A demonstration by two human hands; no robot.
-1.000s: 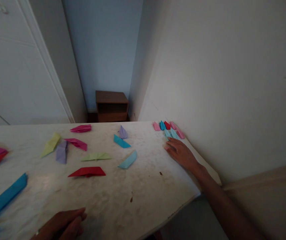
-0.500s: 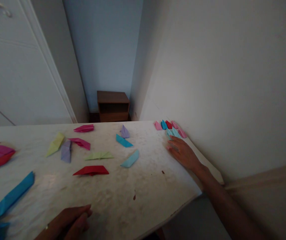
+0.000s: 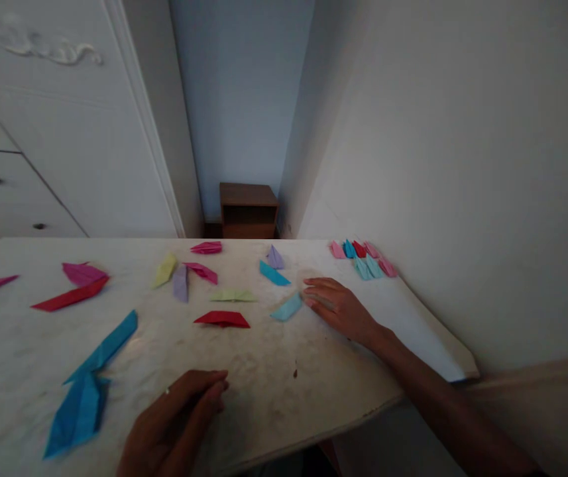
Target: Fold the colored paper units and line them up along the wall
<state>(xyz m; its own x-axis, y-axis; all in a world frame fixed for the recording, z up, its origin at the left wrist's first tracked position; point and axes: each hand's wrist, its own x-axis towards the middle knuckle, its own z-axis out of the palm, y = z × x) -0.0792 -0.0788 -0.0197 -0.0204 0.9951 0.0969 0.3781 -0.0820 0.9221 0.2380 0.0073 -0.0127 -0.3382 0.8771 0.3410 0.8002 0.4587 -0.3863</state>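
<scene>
My right hand (image 3: 340,310) hovers over or rests on the table with its fingers stretched out and nothing in them. Its fingertips are at the right end of a light blue folded paper piece (image 3: 287,307); whether they touch it I cannot tell. Close by lie a blue folded strip (image 3: 274,273) and a small lilac folded piece (image 3: 274,257). At the near edge, my left hand (image 3: 179,417) has its fingers and thumb drawn together, with nothing showing in them. A red folded piece (image 3: 223,319) and a pale green one (image 3: 232,295) lie beyond it.
Small folded pieces, among them a light turquoise one (image 3: 362,267), stand grouped at the far right corner by the wall (image 3: 437,165). Larger blue folded paper (image 3: 77,414) lies left. Yellow (image 3: 165,270), magenta (image 3: 201,272) and red (image 3: 71,297) pieces are spread across the white table (image 3: 274,411).
My right hand has moved away from the small grouped pieces, leftward and nearer, to the light blue piece. The view has swung left, showing more of the table's left side. My left hand stays closed.
</scene>
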